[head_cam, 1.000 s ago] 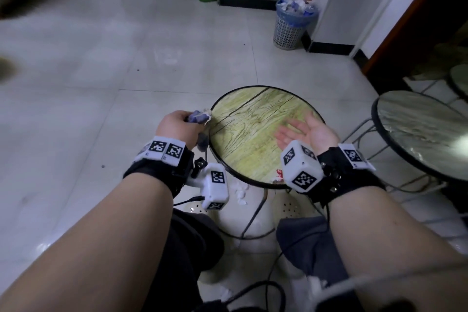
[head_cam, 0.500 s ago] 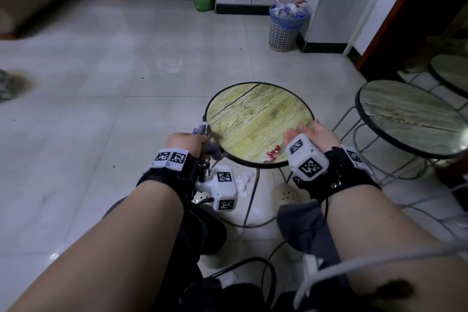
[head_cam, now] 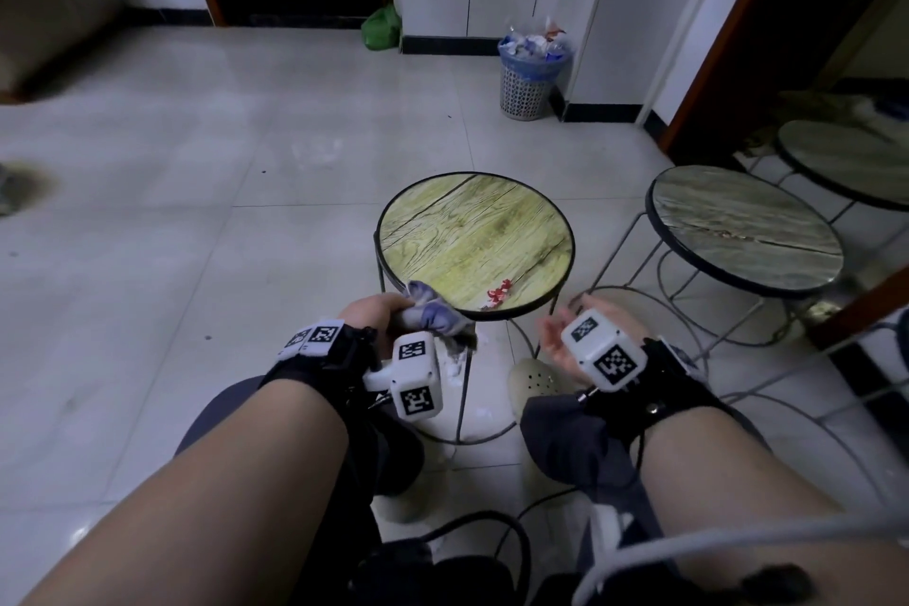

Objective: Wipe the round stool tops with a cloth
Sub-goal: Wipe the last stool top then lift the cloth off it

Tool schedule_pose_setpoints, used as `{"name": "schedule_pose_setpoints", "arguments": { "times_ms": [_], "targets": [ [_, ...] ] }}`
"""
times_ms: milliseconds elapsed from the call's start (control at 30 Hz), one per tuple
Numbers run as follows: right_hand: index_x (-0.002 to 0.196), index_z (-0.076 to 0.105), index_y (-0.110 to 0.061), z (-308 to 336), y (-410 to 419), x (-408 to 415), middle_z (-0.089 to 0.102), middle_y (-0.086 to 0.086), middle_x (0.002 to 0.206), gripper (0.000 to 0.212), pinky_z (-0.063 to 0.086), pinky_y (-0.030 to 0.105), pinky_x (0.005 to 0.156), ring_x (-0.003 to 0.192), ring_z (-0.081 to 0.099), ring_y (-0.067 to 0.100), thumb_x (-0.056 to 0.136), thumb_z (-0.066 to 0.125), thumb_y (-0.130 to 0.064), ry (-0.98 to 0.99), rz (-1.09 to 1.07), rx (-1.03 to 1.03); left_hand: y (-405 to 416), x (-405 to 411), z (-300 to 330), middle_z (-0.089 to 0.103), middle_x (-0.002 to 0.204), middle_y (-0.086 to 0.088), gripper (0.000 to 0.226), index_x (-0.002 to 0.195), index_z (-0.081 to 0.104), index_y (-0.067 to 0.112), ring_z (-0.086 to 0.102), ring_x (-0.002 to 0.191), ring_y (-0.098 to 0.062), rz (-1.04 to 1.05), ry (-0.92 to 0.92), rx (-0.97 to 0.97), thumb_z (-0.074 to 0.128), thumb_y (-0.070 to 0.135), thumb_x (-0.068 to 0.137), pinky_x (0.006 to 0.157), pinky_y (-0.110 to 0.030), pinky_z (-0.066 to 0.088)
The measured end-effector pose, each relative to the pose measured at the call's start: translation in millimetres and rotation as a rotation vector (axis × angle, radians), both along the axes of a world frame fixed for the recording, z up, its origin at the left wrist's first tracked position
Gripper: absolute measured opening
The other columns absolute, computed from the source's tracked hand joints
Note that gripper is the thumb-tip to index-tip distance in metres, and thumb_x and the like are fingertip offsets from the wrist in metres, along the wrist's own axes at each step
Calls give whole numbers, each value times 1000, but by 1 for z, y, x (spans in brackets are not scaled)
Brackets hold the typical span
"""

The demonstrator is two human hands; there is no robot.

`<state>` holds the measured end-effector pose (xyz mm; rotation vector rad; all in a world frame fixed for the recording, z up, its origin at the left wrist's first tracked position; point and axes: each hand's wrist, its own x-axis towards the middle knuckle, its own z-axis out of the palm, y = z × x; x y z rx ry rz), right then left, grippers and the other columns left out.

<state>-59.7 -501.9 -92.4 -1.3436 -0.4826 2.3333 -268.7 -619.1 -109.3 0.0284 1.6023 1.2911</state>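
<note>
Nearest the camera, two bare forearms reach forward over dark trousers, with black and white cables trailing across the lap. Each wrist wears a black strap carrying white cubes printed with black square markers.

The left hand is closed around a bunched purple-grey cloth, its fingers curled over the wad. The cloth touches the near left rim of the round stool with a yellow-green wood-grain top and thin black metal edge, and part of it hangs down past that edge.

The right hand holds nothing. It sits just off the near right rim of the same stool, palm turned up and fingers loosely spread; a marker cube covers much of it, so the fingertips are hard to read and they look blurred.

On the near part of the stool top, between the two hands, lies a small scatter of red and white scraps. Below the stool, a pale perforated clog rests on the light grey tiled floor beside the black wire legs.

To the right stands a second round stool with a grey, glossy wood-grain top, well apart from both hands, and the edge of a third grey round top shows behind it.

Farther back, a white mesh wastebasket with a blue liner, heaped with rubbish, stands against the white wall, and a green bag sits by a dark doorway.
</note>
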Motion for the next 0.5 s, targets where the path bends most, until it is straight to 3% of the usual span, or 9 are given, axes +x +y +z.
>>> {"name": "schedule_pose_setpoints", "arguments": {
  "times_ms": [33,100,133,200,300,400,500],
  "targets": [
    [80,55,10,-6,-4,-2,61,23,63,58,50,34,71,60,61,29,99,36,-42,-36,49,-26,-1,4,1,65,88,-23,14,84,52,-6,59,69,-31,14,-31,-1,49,6,91,69,-39,54],
    [106,51,4,-19,-11,-1,61,27,100,60,54,41,73,85,61,34,94,41,-54,-66,167,-57,-4,14,9,66,72,-25,20,86,52,-12,63,51,-30,7,-135,25,47,6,92,51,-33,57],
    [115,49,3,-24,-15,-2,58,27,113,67,56,41,72,91,61,35,90,43,-59,-79,245,-40,-6,18,12,64,61,-22,21,89,52,-13,62,43,-28,-12,-183,35,46,7,93,43,-30,54],
    [124,53,2,-28,-20,-6,58,26,121,84,56,37,67,88,62,33,79,51,-69,-66,332,18,-6,24,18,62,54,-20,19,96,52,-11,61,39,-25,-65,-233,35,48,8,93,38,-27,51],
    [121,62,-6,-24,-24,-11,68,18,98,90,53,30,55,65,64,24,63,62,-74,-72,508,133,-11,29,22,63,55,-18,16,92,54,-6,62,41,-24,-127,-291,52,46,8,95,39,-25,51],
    [96,64,-5,-17,-29,-18,61,8,61,52,46,20,40,40,56,16,79,59,-54,16,496,135,-15,32,28,66,66,-20,30,92,55,-4,64,49,-28,-157,-392,101,42,23,98,41,-26,53],
    [93,59,-2,-15,-32,-26,61,9,53,33,45,19,37,36,56,17,94,48,-33,41,439,119,-21,18,25,61,86,-22,45,103,52,-8,65,62,-30,-96,-375,122,37,35,99,44,-27,54]
  ]
}}
